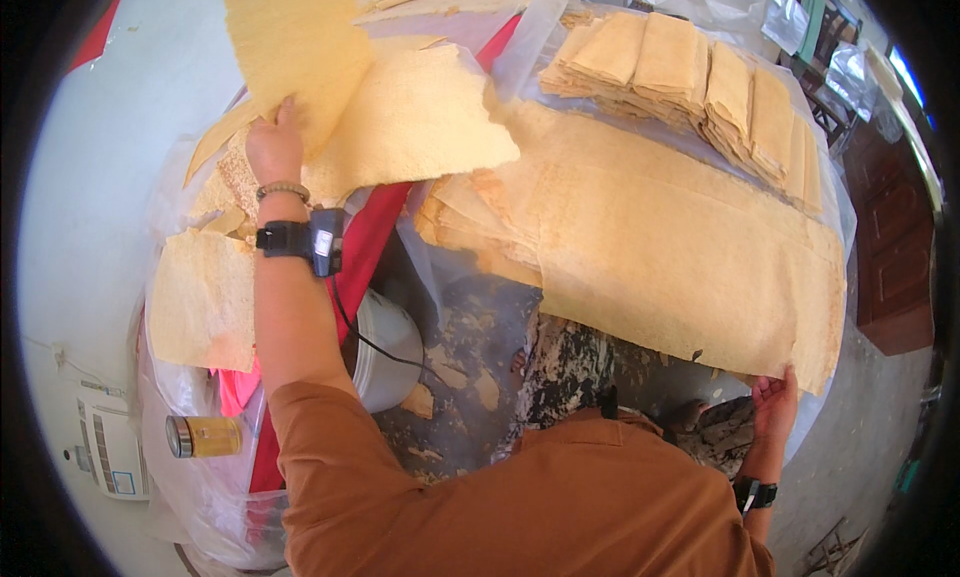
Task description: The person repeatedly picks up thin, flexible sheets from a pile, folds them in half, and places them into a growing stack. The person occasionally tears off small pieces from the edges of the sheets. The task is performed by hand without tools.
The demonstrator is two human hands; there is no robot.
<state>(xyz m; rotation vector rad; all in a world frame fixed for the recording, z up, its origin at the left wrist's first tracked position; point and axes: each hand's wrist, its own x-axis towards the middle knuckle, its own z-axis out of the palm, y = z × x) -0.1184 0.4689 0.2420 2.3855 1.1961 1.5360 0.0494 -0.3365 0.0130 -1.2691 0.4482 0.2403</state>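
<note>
The left hand (274, 145) pinches a thin yellow sheet (295, 52), the right hand (776, 405) seemingly grips the big sheet's (680, 267) edge; a hasty tug could tear either.

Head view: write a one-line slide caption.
Left hand lifts a torn yellow sheet while right hand grips the large sheet's corner.

Right hand (775, 407) fingertips behind big sheet (680, 267) edge; far stacks (690, 77) blurry.
</note>
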